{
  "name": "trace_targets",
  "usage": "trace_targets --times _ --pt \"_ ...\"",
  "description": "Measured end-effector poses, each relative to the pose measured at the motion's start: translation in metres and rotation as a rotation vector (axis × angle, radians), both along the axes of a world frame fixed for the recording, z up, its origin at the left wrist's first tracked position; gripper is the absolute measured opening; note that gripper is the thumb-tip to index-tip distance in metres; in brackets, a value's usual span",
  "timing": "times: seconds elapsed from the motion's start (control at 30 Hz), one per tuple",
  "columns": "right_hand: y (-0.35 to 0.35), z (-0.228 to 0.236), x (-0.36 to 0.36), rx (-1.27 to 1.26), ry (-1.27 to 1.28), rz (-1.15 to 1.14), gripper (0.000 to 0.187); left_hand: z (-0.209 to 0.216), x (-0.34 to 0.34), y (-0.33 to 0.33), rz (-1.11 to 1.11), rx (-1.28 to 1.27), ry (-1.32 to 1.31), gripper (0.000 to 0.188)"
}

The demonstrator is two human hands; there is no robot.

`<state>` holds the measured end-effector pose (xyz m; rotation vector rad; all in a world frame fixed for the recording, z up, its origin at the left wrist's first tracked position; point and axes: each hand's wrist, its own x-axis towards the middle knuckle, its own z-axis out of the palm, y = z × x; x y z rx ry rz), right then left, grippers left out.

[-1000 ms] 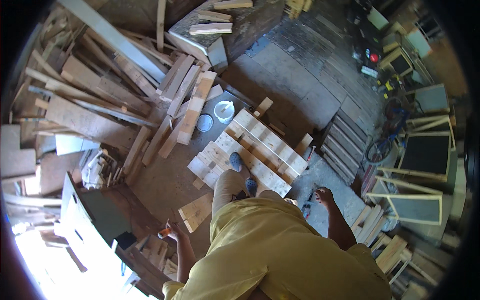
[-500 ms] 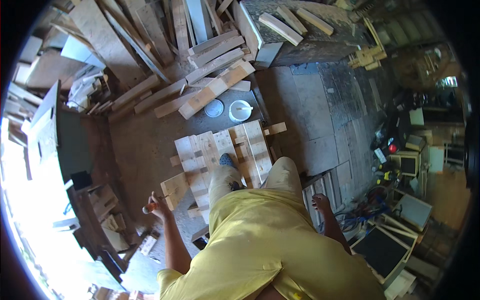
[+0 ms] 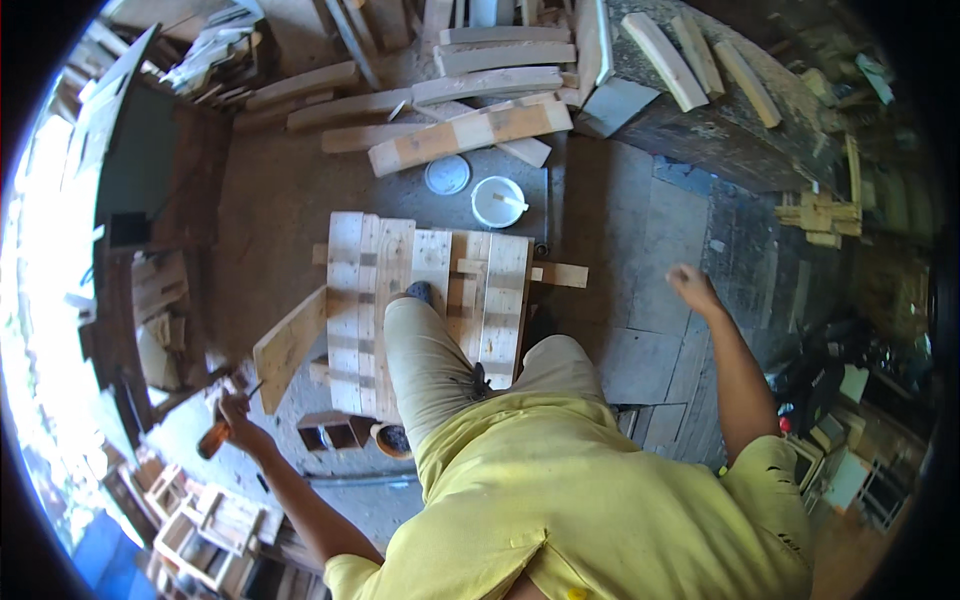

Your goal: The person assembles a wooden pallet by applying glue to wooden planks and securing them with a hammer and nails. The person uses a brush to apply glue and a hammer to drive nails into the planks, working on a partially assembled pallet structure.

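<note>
My left hand is out at the lower left, closed on a hammer with an orange-brown handle. It hangs over the dirt floor beside a loose board that leans on the wooden pallet. One of my feet stands on the pallet's slats. My right hand is raised to the right over grey floor slabs, fingers loosely bent, with nothing in it.
A white bucket and a round lid sit just beyond the pallet. Long planks are stacked further back. A small wooden box and a bowl lie near my left leg. Wooden frames pile up at the lower left.
The view has swung round, so the pallet now lies square under me. My right arm has lifted outward to the right. The left hand still holds the hammer.
</note>
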<state>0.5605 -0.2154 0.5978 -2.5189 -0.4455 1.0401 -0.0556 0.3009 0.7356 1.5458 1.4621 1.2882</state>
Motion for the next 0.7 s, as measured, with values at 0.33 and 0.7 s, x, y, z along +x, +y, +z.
trace_targets --times 0.33,0.7 --pt "0.021 -0.058 0.020 0.360 0.193 0.158 0.030 0.109 -0.007 -0.009 -0.009 0.154 -0.036 0.034" --pt "-0.213 -0.201 0.037 -0.187 0.219 -0.059 0.021 0.282 -0.062 -0.046 -0.314 0.340 -0.013 0.022"
